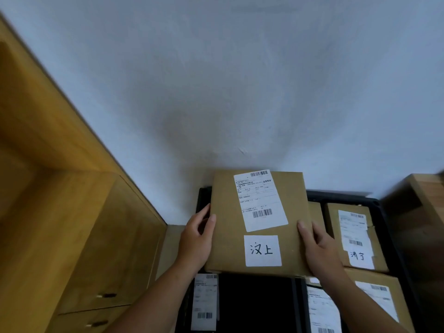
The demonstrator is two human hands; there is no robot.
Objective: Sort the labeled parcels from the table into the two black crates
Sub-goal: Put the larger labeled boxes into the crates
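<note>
Cardboard parcel (225, 239) marked 汉上 hovered above the left crate (254, 301), left hand (197, 239) and right hand (319, 248) gripping its side edges. Right crate (348, 194) already held three parcels (334, 227), the left apparently one. With the desk out of view, what remained was anyone's guess.

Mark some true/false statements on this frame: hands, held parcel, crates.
1. The left hand and right hand both hold the parcel. True.
2. The parcel has no handwritten tag. False: a white handwritten tag sits below its label.
3. The right crate already has other parcels in it. True.
4. The parcel's label faces down. False: it faces up, towards the camera.
</note>
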